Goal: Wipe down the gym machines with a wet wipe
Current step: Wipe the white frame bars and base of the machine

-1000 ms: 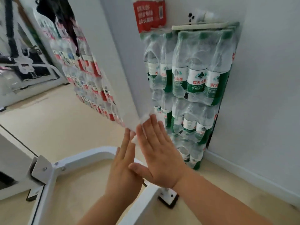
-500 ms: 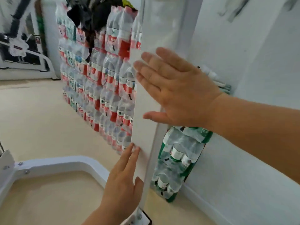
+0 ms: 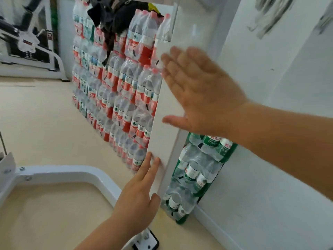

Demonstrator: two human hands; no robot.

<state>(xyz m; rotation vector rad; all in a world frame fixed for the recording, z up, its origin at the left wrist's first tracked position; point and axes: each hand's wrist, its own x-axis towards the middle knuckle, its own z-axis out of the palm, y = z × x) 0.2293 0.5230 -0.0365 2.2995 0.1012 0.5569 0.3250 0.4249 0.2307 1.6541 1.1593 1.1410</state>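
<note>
A white upright panel (image 3: 167, 123) of the gym machine rises in the middle of the head view. My right hand (image 3: 203, 91) lies flat against it high up, fingers straight and spread, blurred by motion. Any wet wipe beneath that palm is hidden. Lower down, my left hand (image 3: 140, 192) presses flat on the same panel with straight fingers, near its left edge. The machine's white curved base tube (image 3: 72, 173) runs along the floor to the left of my left hand.
Shrink-wrapped packs of red-labelled water bottles (image 3: 117, 87) are stacked behind the panel, with dark clothes (image 3: 111, 17) on top. Green-labelled packs (image 3: 194, 174) stand against the white wall (image 3: 270, 159) on the right. Another machine (image 3: 27, 42) stands far left. A black-edged foot plate (image 3: 146, 240) sits below.
My right hand has slid up the white panel from beside my left hand to well above it. My left hand stayed low on the panel.
</note>
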